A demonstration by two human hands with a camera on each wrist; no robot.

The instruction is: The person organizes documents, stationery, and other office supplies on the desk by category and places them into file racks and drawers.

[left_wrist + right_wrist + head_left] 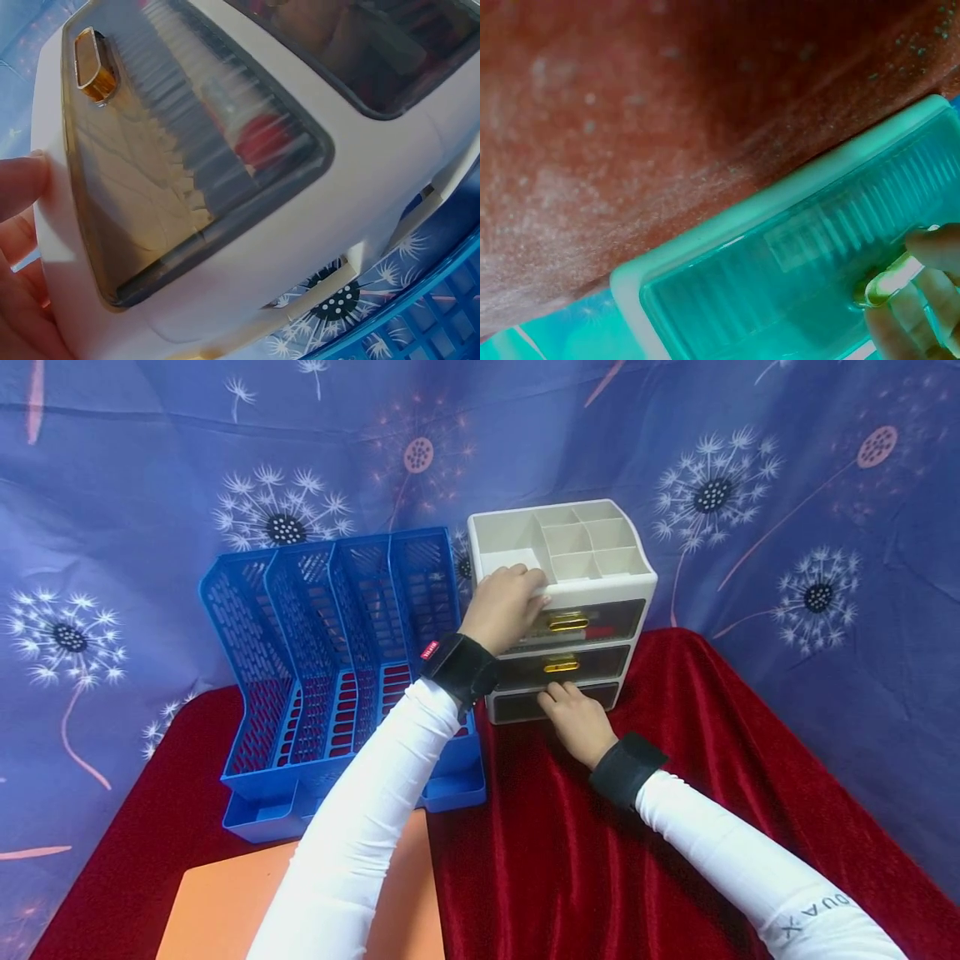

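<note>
A white desktop drawer organizer stands on the red cloth, with several compartments on top and three dark see-through drawers in front. My left hand grips its top front rim at the left, thumb on the front face in the left wrist view. The top drawer holds a marker-like item with a red end. Low on the front, my right hand pinches the gold handle of the bottom drawer. That drawer looks closed; in the head view its handle is hidden behind my fingers.
A blue file rack with several slots stands close to the organizer's left side. An orange sheet or folder lies in front of the rack, partly under my left arm. Behind the red-covered table hangs a blue dandelion-patterned cloth.
</note>
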